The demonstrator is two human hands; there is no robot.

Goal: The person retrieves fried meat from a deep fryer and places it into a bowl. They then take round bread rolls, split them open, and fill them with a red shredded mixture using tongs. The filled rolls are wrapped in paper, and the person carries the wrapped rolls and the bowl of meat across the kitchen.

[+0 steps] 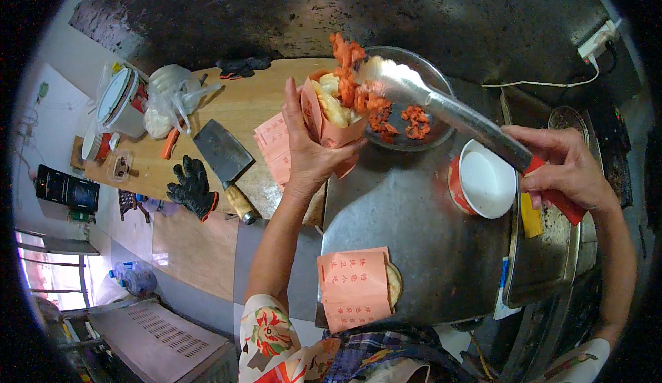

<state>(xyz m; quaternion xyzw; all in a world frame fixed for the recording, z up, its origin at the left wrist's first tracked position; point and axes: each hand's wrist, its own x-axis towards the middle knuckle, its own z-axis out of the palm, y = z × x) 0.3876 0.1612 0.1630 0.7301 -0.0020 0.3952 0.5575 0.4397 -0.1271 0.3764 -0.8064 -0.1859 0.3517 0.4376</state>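
Observation:
My left hand [315,150] grips a flatbread [331,106] in an orange paper sleeve [336,134], its filled opening facing up. With my right hand [563,171] I hold metal serving tongs [460,114] by their red grip. Their scalloped end is at the opening of the bread, with red-orange fried pieces [351,78] hanging there, partly over the paper. Behind them sits a round clear bowl [439,137] with more of these pieces [415,123] in it. Another flatbread [394,285] in a printed orange sleeve [357,290] lies on the metal counter near my body.
On the wooden board [227,93] lie a cleaver [225,150], a black glove [191,189], an orange-handled tool [170,142], a plastic bag [173,93] and stacked paper sleeves [274,147]. A white tub [121,104] stands farther left. A paper bucket [486,179] and a metal tray [548,259] are at right.

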